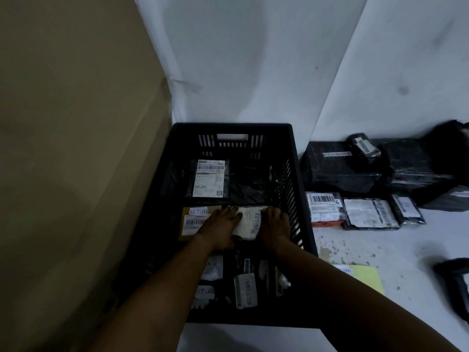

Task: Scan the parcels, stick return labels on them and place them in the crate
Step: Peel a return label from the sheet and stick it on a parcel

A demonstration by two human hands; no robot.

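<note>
While both hands reach into the black crate (pixel 232 129), the head view shows the left hand (pixel 221 226) and the right hand (pixel 275 224) laid one on each side of a pale parcel (pixel 247 223) marked RETURN; the fingers lie mostly straight and flat, pressing rather than curling round it, so neither hand is gripping. This parcel rests mid-crate, touching a brown parcel (pixel 194 221) with its own RETURN label on the left. Behind them lies a black parcel with a white shipping label (pixel 209 177), and beside that a bare black bag (pixel 250 184). Nearer the person, the forearms partly hide more labelled parcels; their number cannot be fixed, though at least three labels show. Outside the crate, on the floor to the right, three flat parcels lie in a row (pixel 369 213), with bulky black packages (pixel 340 168) behind them, at least three, and a yellow sheet (pixel 365 276) near the crate. Risk, in my judgement: the pale parcel overlaps its neighbour, so if released unevenly it could slide and cover the brown parcel's barcode; dim light could also let an unlabelled parcel pass unnoticed.
</note>
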